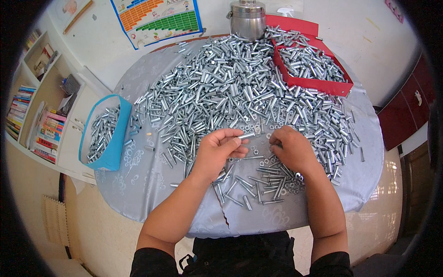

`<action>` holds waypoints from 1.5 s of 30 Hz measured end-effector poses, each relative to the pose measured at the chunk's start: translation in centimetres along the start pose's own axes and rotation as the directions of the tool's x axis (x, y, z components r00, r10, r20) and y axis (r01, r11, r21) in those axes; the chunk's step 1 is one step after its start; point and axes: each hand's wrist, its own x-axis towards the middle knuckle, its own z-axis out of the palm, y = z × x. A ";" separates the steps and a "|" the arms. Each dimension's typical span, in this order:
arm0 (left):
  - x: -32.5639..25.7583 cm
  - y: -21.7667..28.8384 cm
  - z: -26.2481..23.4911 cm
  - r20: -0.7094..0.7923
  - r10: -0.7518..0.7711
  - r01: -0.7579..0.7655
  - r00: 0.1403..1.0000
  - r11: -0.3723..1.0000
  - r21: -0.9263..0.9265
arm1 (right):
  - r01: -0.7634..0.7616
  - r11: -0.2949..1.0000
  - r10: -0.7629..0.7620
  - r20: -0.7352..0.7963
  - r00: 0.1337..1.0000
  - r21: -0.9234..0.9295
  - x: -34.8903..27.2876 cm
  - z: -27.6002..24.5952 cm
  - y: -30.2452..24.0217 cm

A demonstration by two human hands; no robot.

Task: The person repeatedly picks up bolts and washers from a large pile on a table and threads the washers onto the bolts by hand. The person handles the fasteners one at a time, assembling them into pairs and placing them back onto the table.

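Wall chart [159,24]: printed characters; book spines [49,134]: lettering too small.

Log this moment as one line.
left hand: holds metal fastener | right hand: near washers, grip hidden | blue bin: metal pieces inside

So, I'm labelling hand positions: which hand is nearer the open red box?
Right. The right hand is in front of the red box, on the person's side; the left hand is farther off, in front and well to the left.
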 end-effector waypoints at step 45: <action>0.0 0.1 0.0 -0.028 0.027 -0.027 0.999 1.000 -0.015 | 0.243 0.967 -0.225 -0.195 0.955 0.074 1.2 1.4 0.6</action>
